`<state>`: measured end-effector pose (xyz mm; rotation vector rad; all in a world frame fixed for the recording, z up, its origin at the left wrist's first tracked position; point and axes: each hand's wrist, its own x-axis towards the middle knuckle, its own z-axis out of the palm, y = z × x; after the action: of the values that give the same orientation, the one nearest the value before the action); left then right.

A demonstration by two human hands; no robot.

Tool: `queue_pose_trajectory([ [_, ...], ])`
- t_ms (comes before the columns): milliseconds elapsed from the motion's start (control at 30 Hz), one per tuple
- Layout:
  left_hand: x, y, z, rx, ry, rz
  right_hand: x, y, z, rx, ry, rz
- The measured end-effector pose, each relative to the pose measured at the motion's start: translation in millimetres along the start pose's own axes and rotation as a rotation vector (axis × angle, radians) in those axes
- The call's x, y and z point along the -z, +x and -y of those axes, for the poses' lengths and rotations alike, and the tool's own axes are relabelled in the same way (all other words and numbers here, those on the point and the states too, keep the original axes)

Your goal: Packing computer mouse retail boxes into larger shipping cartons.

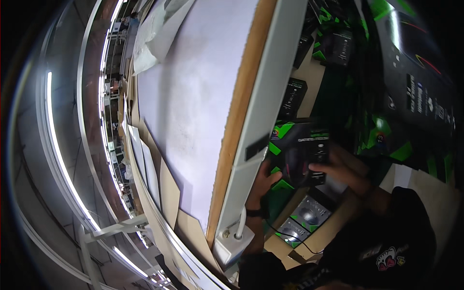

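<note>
A black and green cardboard box [299, 159] with a computer mouse pictured on it is held between my two hands. My left hand [264, 179], a dark band at its wrist, grips the box's left edge, with its other fingers mostly hidden. My right hand [336, 166] grips the right side, thumb lying on the printed face. Below them, on the brown work surface, lie boxes with grey faces and green edges [309, 213], each showing a mouse picture. A thin dark cable [285, 235] runs beside these boxes.
A grey rail with a wooden edge [241, 116] borders a pale panel [193, 96] to the left. A white socket box [233, 244] sits at its lower end. More black and green boxes [292, 99] stand beyond; a large one [415, 77] looms at the upper right.
</note>
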<state>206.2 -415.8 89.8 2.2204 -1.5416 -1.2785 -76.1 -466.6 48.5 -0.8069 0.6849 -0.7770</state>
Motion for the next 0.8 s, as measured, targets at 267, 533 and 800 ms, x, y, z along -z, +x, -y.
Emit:
queue_pose_trajectory([
  [267,-13.6,101.3,112.4,0.233,-0.393,-0.432,-14.4,-33.3,-2.2,-0.228,0.424,-0.084],
  [533,11.5,-95.5,25.0,-0.141,-0.959,-0.435,8.2,-132.6,20.5,-0.342,0.482,0.059],
  [800,-168.6,-247.8,0.1,-0.169,-1.094,-0.566,-45.4,-175.9,-31.4,-0.459,0.313,0.146],
])
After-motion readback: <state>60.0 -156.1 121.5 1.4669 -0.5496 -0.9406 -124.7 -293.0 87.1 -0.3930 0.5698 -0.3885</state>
